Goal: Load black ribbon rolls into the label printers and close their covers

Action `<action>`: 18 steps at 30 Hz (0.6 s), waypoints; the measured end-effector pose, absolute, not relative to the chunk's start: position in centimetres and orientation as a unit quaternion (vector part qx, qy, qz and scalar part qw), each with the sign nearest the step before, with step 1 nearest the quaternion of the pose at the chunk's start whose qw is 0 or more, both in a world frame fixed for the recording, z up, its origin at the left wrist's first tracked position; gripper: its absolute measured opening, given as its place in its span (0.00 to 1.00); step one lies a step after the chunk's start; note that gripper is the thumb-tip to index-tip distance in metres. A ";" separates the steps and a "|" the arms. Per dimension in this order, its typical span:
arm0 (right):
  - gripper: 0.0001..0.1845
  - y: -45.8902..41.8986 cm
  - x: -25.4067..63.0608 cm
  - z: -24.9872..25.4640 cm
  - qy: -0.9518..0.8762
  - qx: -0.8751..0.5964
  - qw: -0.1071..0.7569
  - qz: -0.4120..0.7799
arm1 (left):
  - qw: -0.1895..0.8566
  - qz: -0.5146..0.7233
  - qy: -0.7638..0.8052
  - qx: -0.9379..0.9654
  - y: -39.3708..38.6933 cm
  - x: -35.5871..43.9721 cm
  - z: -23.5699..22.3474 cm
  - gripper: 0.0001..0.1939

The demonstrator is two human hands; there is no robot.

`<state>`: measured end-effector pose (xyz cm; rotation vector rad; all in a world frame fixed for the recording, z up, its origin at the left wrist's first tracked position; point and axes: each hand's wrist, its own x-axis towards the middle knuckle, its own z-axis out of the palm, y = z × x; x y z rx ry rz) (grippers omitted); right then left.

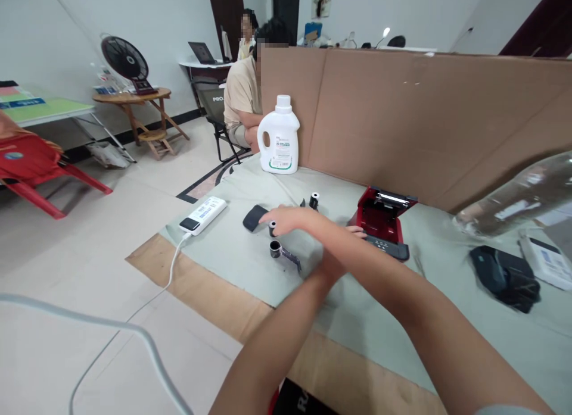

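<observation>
My arms cross, the right over the left. My right hand is closed at a small black roll, with its index finger reaching to the edge of a flat black pad. Just in front lies another black roll with a loose strip trailing from it. A third roll stands behind the hand. My left hand is mostly hidden by my right forearm; its visible fingers lie stretched out against a red and black printer-like device, whose lid is raised.
A white jug stands before a cardboard screen. A white power bank with a cable lies at left. On the right are a clear plastic bottle, a black pouch and a white device. A person sits beyond.
</observation>
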<state>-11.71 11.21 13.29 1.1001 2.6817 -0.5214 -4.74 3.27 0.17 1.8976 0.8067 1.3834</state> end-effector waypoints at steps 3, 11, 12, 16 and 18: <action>0.23 9.4 -13.3 11.6 0.903 0.385 0.126 -0.145 | 0.308 0.540 0.288 0.728 3.3 -5.0 0.7 0.15; 0.09 6.0 -0.8 16.2 0.779 0.478 -0.339 -0.223 | 0.243 0.548 0.289 0.747 2.9 -5.8 0.7 0.14; 0.10 4.8 2.0 17.2 0.732 0.491 -0.400 -0.252 | 0.239 0.550 0.292 0.745 2.7 -5.8 0.9 0.14; 0.16 0.1 12.0 18.2 0.582 0.513 -0.534 -0.335 | 0.233 0.561 0.281 0.743 2.2 -5.8 1.8 0.15; 0.17 -0.5 14.7 16.8 0.557 0.526 -0.534 -0.358 | 0.219 0.557 0.279 0.751 2.0 -5.8 2.1 0.16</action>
